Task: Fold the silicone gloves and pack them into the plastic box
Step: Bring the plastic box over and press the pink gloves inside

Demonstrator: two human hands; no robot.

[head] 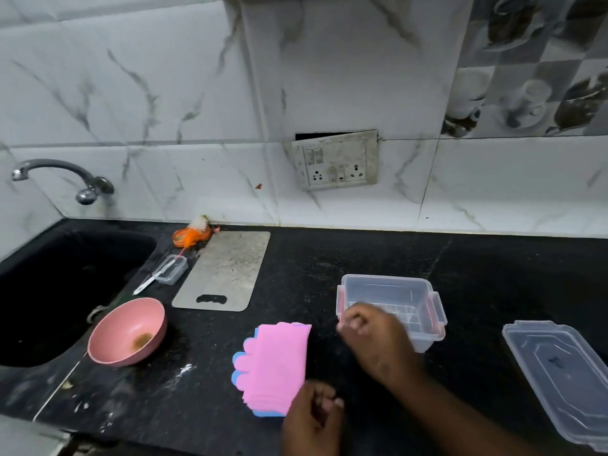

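Since the plastic box (391,304) has been left open on the desk (362,251), with its lid (559,366) laid flat to the right of it, the way in is kept free for packing. The silicone gloves (276,360) are found just left of the box and a little nearer the person. They are stacked flat, pink over blue, with the blue showing only at the fingertips and cuff. No fold is seen yet, and the material looks thin and limp. The right hand (371,340) is held over the box's near left corner, blurred, fingers loosely curled, nothing seen in it. The left hand (311,419) is set at the gloves' near edge, probably for folding, fingers curled. Whether that edge is pinched cannot be told.
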